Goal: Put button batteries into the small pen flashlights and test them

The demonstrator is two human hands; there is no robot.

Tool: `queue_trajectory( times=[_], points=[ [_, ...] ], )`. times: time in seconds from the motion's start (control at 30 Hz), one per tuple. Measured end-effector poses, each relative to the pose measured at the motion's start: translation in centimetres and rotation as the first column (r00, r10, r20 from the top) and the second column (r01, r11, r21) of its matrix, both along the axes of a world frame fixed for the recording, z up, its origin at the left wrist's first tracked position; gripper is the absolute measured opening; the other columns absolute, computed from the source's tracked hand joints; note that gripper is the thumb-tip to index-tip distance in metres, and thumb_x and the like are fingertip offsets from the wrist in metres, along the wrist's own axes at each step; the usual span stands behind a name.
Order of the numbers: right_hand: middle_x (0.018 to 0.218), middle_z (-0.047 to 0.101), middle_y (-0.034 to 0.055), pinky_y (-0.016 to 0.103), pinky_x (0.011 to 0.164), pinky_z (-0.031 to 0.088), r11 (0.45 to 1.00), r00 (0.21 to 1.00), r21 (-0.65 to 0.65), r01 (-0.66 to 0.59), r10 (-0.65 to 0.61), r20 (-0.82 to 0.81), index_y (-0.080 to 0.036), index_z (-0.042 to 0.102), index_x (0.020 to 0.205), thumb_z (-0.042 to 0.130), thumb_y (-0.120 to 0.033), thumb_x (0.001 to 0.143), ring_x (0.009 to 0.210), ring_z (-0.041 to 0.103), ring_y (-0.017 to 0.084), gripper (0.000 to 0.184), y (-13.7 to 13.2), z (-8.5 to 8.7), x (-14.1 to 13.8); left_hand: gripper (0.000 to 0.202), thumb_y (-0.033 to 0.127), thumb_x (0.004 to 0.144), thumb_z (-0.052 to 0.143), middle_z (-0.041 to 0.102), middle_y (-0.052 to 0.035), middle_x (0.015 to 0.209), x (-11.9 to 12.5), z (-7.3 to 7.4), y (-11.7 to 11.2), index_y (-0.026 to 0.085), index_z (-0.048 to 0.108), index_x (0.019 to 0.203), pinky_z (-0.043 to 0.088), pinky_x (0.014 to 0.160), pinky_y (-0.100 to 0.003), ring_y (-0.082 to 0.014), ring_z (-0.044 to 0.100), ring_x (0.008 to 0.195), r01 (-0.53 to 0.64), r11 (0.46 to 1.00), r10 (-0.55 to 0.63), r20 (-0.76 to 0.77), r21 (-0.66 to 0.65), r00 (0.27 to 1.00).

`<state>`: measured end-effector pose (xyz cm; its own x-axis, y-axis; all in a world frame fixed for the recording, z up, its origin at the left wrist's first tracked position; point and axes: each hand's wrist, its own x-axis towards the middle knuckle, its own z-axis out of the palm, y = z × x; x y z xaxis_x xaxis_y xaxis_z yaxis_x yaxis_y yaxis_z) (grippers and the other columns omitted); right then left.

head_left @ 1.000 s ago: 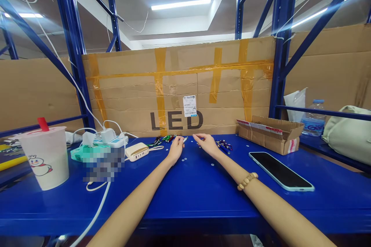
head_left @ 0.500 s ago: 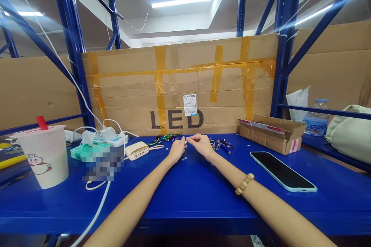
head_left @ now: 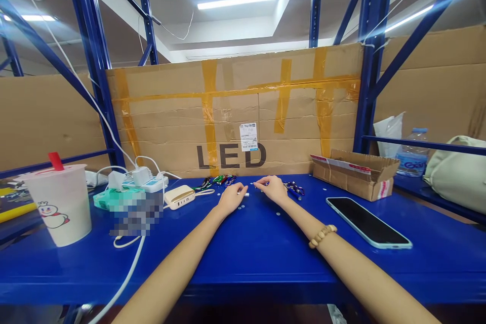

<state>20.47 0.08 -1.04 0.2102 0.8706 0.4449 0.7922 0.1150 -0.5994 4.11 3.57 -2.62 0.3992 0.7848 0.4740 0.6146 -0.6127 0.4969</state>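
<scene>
My left hand (head_left: 230, 198) rests on the blue shelf (head_left: 246, 258) with its fingers curled round a small silvery stick-like part (head_left: 245, 194) that pokes out to the right. My right hand (head_left: 272, 188) is just right of it, fingers pinched on something too small to name. Tiny round button-like pieces (head_left: 278, 213) lie scattered on the shelf around both hands. A pile of small coloured keychain-like items (head_left: 217, 180) lies behind the left hand, another pile (head_left: 294, 189) behind the right.
A smartphone (head_left: 367, 223) lies face up at right, beside an open cardboard box (head_left: 355, 173). At left stand a lidded drink cup (head_left: 61, 204), a power strip (head_left: 146, 184) with cables, and a gold power bank (head_left: 179, 196). A taped cardboard wall (head_left: 235, 111) closes the back.
My hands came together at the middle half a second ago and have now drawn slightly apart; the left hand moved a little nearer with the silvery part, the right pinches near the right pile.
</scene>
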Motion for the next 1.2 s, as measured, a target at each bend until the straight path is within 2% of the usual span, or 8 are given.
queue_trajectory(
  times=[0.17, 0.33, 0.53, 0.83, 0.93, 1.03, 1.13, 1.2],
  points=[
    [0.087, 0.069, 0.0006, 0.025, 0.062, 0.042, 1.000, 0.993, -0.010, 0.017, -0.016, 0.121, -0.026, 0.071, 0.077, 0.056, -0.041, 0.073, 0.082, 0.061, 0.019, 0.021, -0.4, 0.2, -0.4, 0.028, 0.043, 0.081, 0.043, 0.059, -0.0028, 0.070, 0.1, -0.3, 0.2, 0.021, 0.057, 0.071, 0.034, 0.071, -0.029, -0.0191, 0.046, 0.076, 0.056, 0.991, -0.043, -0.105, 0.122, 0.994],
    [0.088, 0.069, 0.0008, 0.023, 0.062, 0.041, 0.999, 0.984, -0.019, 0.038, -0.034, 0.177, -0.027, 0.070, 0.078, 0.056, -0.041, 0.075, 0.083, 0.061, 0.017, 0.021, -0.6, 0.3, -0.2, 0.023, 0.038, 0.083, 0.043, 0.057, -0.0029, 0.075, -0.1, 0.2, -0.2, 0.022, 0.058, 0.079, 0.032, 0.079, -0.033, -0.0195, 0.042, 0.080, 0.070, 0.987, -0.043, -0.184, 0.143, 0.982],
    [0.088, 0.069, 0.0007, 0.024, 0.062, 0.040, 0.998, 0.978, -0.030, 0.060, -0.053, 0.199, -0.027, 0.070, 0.078, 0.055, -0.041, 0.075, 0.084, 0.061, 0.018, 0.021, -0.7, 0.4, -0.2, 0.017, 0.033, 0.082, 0.045, 0.052, -0.0026, 0.082, -0.3, 0.5, -0.6, 0.022, 0.059, 0.081, 0.033, 0.081, -0.034, -0.0197, 0.042, 0.086, 0.090, 0.985, -0.056, -0.215, 0.150, 0.975],
    [0.084, 0.070, 0.0028, 0.024, 0.063, 0.042, 0.991, 0.964, -0.088, 0.105, -0.080, 0.252, -0.024, 0.069, 0.079, 0.057, -0.031, 0.076, 0.081, 0.063, 0.018, 0.014, -0.8, 0.6, -0.2, 0.008, 0.022, 0.070, 0.058, 0.055, -0.0004, 0.072, 0.2, -0.2, 0.3, 0.017, 0.061, 0.076, 0.039, 0.069, -0.025, -0.0131, 0.050, 0.069, 0.177, 0.984, -0.174, 0.129, -0.017, 0.976],
    [0.087, 0.070, 0.0027, 0.024, 0.064, 0.043, 0.989, 0.951, -0.120, 0.086, -0.046, 0.304, -0.023, 0.069, 0.080, 0.059, -0.021, 0.074, 0.084, 0.062, 0.018, 0.012, -0.8, 0.6, -0.1, 0.011, 0.022, 0.066, 0.062, 0.056, -0.0001, 0.070, 0.2, -0.3, 0.5, 0.017, 0.062, 0.076, 0.040, 0.066, -0.024, -0.0121, 0.051, 0.065, 0.198, 0.978, -0.185, 0.168, -0.060, 0.968],
    [0.093, 0.069, 0.0024, 0.024, 0.068, 0.043, 0.989, 0.940, -0.128, 0.079, -0.031, 0.339, -0.022, 0.069, 0.083, 0.057, -0.012, 0.073, 0.091, 0.061, 0.018, 0.019, -0.7, 0.6, -0.1, 0.008, 0.020, 0.065, 0.062, 0.058, -0.0010, 0.070, -0.1, -0.4, 0.7, 0.017, 0.063, 0.073, 0.041, 0.066, -0.025, -0.0127, 0.052, 0.066, 0.148, 0.988, -0.140, 0.181, -0.034, 0.973],
    [0.096, 0.068, 0.0011, 0.024, 0.069, 0.043, 0.994, 0.948, -0.087, 0.060, -0.029, 0.316, -0.024, 0.068, 0.087, 0.053, -0.016, 0.076, 0.092, 0.061, 0.018, 0.020, -0.8, 0.7, -0.5, 0.007, 0.018, 0.064, 0.060, 0.058, -0.0015, 0.070, -0.4, -0.4, 0.9, 0.018, 0.063, 0.070, 0.042, 0.066, -0.026, -0.0131, 0.052, 0.066, 0.085, 0.996, -0.087, 0.171, 0.020, 0.981],
    [0.094, 0.069, 0.0006, 0.025, 0.068, 0.044, 0.997, 0.959, -0.048, 0.056, -0.041, 0.279, -0.025, 0.068, 0.087, 0.050, -0.023, 0.079, 0.089, 0.061, 0.019, 0.019, -0.9, 0.7, -0.9, 0.008, 0.017, 0.064, 0.058, 0.058, -0.0011, 0.070, -0.4, -0.4, 0.8, 0.017, 0.062, 0.071, 0.043, 0.063, -0.025, -0.0112, 0.051, 0.059, 0.067, 0.998, -0.067, 0.166, 0.002, 0.984]
  ],
)
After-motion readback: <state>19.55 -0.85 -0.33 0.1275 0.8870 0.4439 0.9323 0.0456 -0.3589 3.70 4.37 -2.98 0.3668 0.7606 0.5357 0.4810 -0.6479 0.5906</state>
